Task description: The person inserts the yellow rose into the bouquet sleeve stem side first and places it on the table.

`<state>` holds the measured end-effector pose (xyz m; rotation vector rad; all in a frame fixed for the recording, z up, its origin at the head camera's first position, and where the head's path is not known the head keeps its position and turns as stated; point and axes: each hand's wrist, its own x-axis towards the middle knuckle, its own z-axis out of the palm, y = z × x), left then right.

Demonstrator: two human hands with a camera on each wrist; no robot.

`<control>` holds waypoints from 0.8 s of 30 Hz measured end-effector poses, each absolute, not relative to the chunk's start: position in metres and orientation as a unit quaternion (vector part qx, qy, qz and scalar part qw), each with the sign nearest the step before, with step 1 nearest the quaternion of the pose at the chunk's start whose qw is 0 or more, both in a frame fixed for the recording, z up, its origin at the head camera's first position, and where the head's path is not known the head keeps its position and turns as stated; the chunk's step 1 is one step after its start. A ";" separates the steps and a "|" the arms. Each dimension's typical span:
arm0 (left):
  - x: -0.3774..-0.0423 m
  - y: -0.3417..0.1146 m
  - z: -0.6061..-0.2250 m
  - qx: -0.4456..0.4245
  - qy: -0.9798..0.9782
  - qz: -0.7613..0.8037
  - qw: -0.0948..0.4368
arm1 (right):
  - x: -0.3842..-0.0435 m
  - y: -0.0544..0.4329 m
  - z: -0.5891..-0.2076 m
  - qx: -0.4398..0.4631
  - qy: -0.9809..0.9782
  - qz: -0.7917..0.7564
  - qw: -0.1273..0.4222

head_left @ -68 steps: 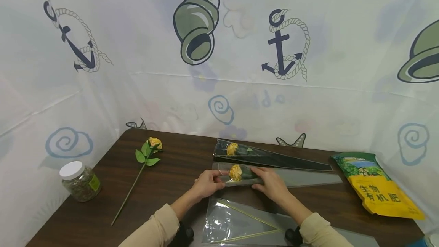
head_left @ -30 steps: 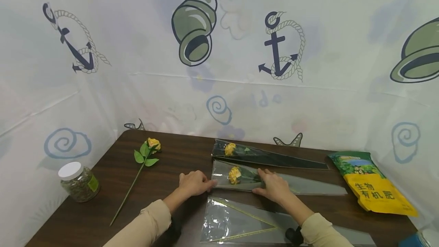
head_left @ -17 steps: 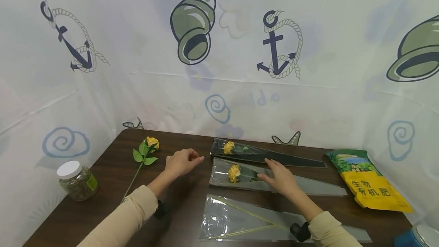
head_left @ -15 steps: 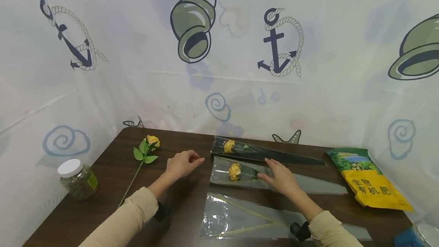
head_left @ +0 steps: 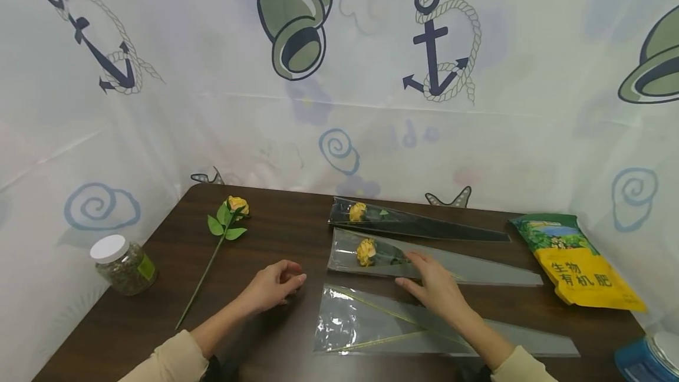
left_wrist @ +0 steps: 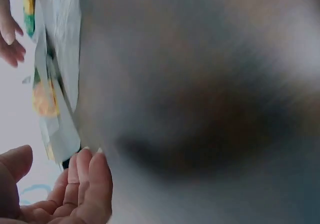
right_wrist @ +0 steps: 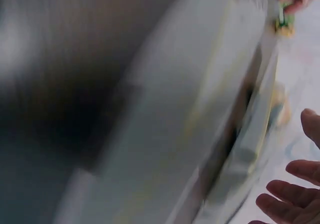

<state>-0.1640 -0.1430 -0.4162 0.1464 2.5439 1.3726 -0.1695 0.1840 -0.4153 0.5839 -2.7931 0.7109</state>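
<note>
My left hand [head_left: 272, 286] hovers over the brown table, left of the clear sleeves, its fingers loosely bent and holding nothing. In the left wrist view that hand's palm and fingers [left_wrist: 90, 184] show bare. My right hand [head_left: 439, 289] is spread over the near edge of the middle sleeve [head_left: 493, 273], which encloses a yellow rose [head_left: 366, 252]; whether its fingertips touch the film, I cannot tell. Behind lies another sleeve [head_left: 451, 230] with a yellow rose [head_left: 358, 211] in it. Nearest me is a flat clear sleeve [head_left: 382, 320] with gold lines, partly covered by my right forearm.
A loose yellow rose [head_left: 238, 205] with green leaves and a long stem lies at the left. Beyond it stands a white-lidded jar [head_left: 125, 265]. On the right are a yellow and green bag [head_left: 578, 264] and a blue can [head_left: 648, 358]. Printed cloth [head_left: 371, 152] hangs behind.
My left hand has let go of the middle sleeve's edge, moved left, and come back nearer me. The right hand has drawn slightly nearer too. The middle sleeve now lies flatter.
</note>
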 end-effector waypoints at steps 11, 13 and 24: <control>-0.118 -0.143 -0.423 0.011 0.722 0.625 0.296 | -0.127 0.131 -0.432 0.314 -0.918 0.219 0.104; -0.113 -0.139 -0.424 0.009 0.713 0.632 0.304 | -0.125 0.127 -0.435 0.322 -0.920 0.209 0.084; -0.110 -0.120 -0.427 0.000 0.701 0.645 0.303 | -0.129 0.123 -0.446 0.328 -0.929 0.173 0.019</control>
